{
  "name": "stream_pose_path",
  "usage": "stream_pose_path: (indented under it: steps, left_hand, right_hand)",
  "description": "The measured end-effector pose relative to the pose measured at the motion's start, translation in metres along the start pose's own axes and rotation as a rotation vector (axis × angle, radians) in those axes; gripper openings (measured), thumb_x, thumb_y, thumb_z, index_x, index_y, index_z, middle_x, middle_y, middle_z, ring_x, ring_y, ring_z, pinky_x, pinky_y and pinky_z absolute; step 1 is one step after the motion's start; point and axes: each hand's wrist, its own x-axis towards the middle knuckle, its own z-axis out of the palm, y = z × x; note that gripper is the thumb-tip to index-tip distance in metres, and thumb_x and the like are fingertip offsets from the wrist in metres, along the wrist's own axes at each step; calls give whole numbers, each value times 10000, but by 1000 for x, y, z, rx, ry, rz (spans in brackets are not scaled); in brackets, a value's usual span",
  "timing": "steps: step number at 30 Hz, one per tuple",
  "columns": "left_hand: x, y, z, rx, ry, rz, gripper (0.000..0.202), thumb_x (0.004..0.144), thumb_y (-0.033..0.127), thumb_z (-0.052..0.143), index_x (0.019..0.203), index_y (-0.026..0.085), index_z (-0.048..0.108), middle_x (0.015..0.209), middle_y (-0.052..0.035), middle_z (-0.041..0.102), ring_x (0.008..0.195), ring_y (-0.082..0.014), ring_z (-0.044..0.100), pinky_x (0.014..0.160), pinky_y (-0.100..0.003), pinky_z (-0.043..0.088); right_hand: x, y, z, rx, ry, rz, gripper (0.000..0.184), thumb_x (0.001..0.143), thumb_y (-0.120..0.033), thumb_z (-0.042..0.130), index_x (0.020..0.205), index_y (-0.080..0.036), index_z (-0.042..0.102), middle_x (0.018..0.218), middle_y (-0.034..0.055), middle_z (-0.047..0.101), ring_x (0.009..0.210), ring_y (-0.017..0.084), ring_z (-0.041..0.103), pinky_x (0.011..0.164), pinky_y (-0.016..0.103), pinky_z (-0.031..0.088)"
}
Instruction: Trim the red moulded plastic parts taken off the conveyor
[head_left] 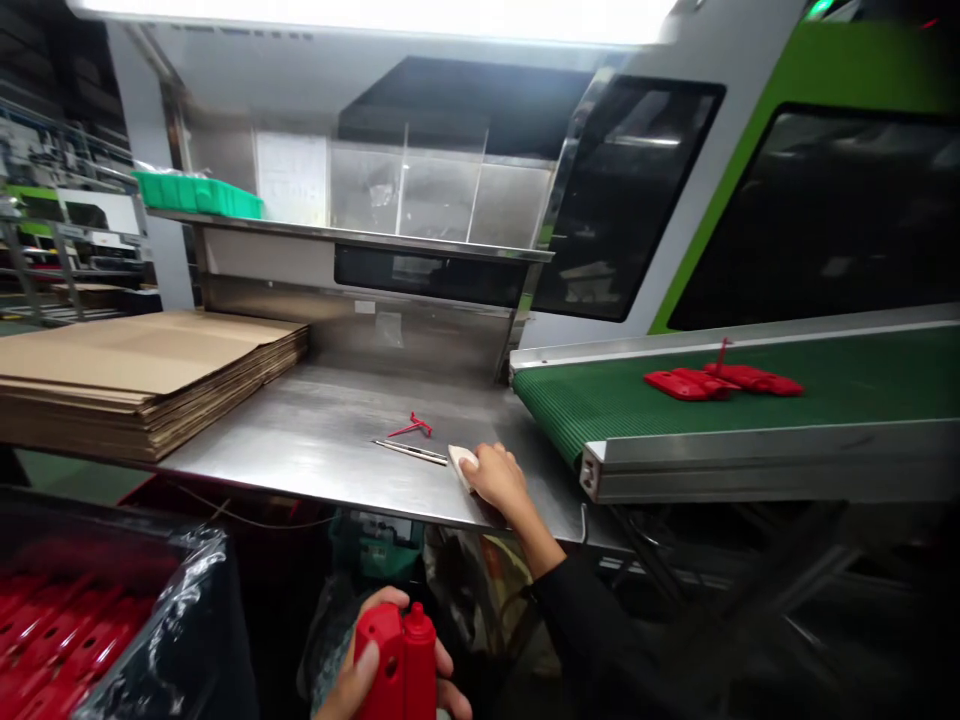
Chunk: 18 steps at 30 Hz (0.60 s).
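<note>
Lying near the front of the steel table, a slim pointed tool and a thin red scrap sit close together, presumably so the tool stays within easy reach. To the right, the green conveyor belt ends beside the table and bears red moulded parts, a layout that probably saves a step. A stack of flat cardboard lies at the table's left, likely to leave the middle free for handwork.

From where I stand, the left hand is curled around a red moulded piece, thumb in front and fingers wrapping its far side, below the table edge; I'd say the grip keeps it steady. The right hand is nearly closed, pinching a whitish pad at the table's front, just beside the tool.
</note>
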Motion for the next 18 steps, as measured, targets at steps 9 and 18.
stream_pose_path:
  steps: [9,18]
  left_hand:
    - [-9,20,15,64,329,117,454,972,514,283,1124,217,591,900,-88,719,720,-260,708,680,-363,516]
    - [-25,27,18,236,539,178,507,872,528,535,1236,199,660,1057,-97,742,1047,-336,645,902,-404,522]
  right_hand:
    - [-199,-27,-15,272,57,-588,334,930,-373,508,1261,-329,516,1114,-31,695,932,136,683,771,210,539]
    - [-221,-83,-1,112,362,-831,268,913,-195,519,1148,-144,637,717,18,691,499,119,613,455,223,460]
